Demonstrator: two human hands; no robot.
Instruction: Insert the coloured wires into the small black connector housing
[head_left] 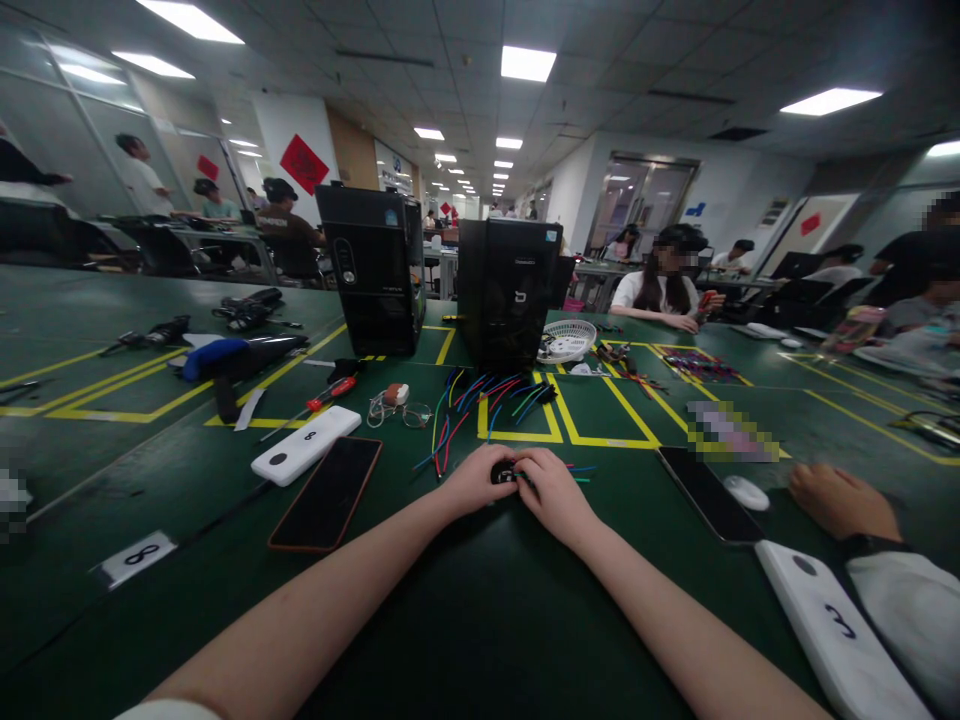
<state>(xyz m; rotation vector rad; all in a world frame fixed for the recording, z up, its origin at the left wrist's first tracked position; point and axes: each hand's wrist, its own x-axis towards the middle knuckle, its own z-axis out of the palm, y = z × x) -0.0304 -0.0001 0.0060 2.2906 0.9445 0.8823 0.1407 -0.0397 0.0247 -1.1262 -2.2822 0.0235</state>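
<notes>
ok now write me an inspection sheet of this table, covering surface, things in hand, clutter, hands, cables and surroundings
surface: green table with yellow tape outlines
things in hand: small black part, details too small to tell
clutter: phone, white block marked 8, screwdriver and glasses on the left; second phone and white block marked 3 on the right
hands: left hand grips the part; right hand has its fingertips at it, grip unclear
cables: loose coloured wires beyond the hands; black cable at left
surroundings: two computer towers behind the wires; a co-worker's hand at far right
</notes>
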